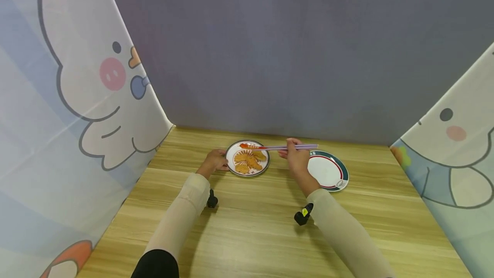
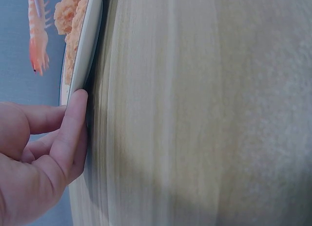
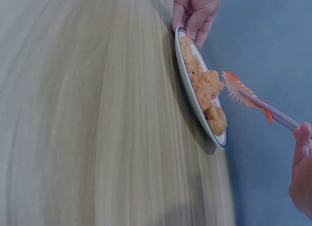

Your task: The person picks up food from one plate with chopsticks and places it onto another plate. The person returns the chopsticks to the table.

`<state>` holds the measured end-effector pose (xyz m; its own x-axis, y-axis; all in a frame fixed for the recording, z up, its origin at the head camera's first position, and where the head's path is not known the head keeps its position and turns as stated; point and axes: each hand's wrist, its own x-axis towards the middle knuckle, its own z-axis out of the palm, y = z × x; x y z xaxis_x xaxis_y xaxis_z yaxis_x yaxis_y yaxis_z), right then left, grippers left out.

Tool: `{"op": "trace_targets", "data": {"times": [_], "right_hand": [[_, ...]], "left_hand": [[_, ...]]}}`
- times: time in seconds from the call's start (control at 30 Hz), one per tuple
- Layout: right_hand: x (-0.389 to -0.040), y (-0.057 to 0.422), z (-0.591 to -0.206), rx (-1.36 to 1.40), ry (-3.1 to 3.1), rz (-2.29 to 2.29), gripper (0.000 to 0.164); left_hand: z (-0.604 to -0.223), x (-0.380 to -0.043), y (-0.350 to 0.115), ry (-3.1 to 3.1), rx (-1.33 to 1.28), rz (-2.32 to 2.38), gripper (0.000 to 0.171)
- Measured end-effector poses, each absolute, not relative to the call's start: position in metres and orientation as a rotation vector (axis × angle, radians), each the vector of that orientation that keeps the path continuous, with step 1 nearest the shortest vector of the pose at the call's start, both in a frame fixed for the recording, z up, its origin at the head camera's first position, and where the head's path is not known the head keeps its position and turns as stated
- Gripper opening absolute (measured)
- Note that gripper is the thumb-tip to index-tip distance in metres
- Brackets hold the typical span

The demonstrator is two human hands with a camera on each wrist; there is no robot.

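My left hand [image 1: 217, 160] pinches the left rim of a small white plate [image 1: 230, 155] with a dark edge line. In the left wrist view, fingers [image 2: 75, 109] reach beneath that rim. Several golden fried pieces [image 1: 247, 161], like breaded chicken, lie on the plate. My right hand [image 1: 296, 158] holds a pair of light purple chopsticks [image 1: 306, 146]. Between their tips is a red-and-white shrimp [image 3: 246, 93], held above the plate's far side and apart from the fried pieces in the right wrist view.
A second white plate [image 1: 324, 170], with a green and red border, sits to the right, partly behind my right hand. The wooden table [image 1: 247, 226] ends at a grey wall [image 1: 270, 55]. Cartoon-printed sheets [image 1: 88, 76] stand on both sides.
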<state>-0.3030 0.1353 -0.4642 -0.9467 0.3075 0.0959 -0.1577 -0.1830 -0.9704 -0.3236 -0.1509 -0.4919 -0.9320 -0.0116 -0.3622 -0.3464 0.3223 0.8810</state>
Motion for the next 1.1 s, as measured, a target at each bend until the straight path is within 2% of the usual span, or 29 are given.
{"op": "trace_targets", "data": {"times": [0.57,0.77,0.97,1.1], "right_hand": [[-0.291,0.173,-0.460,-0.234,-1.649,2.292,0.008],[-0.287,0.188,-0.458,-0.300,-1.619,2.304,0.012],[-0.283,0.205,-0.459,-0.291,-1.558,2.329,0.007],[-0.280,0.217,-0.458,-0.303,-1.512,2.337,0.012]], "left_hand": [[-0.492,-0.322,-0.151,2.299,-0.331,1.637,0.055],[-0.491,-0.322,-0.151,2.297,-0.346,1.640,0.054],[-0.491,-0.320,-0.150,2.313,-0.342,1.633,0.053],[-0.491,-0.321,-0.151,2.309,-0.345,1.639,0.053]]}}
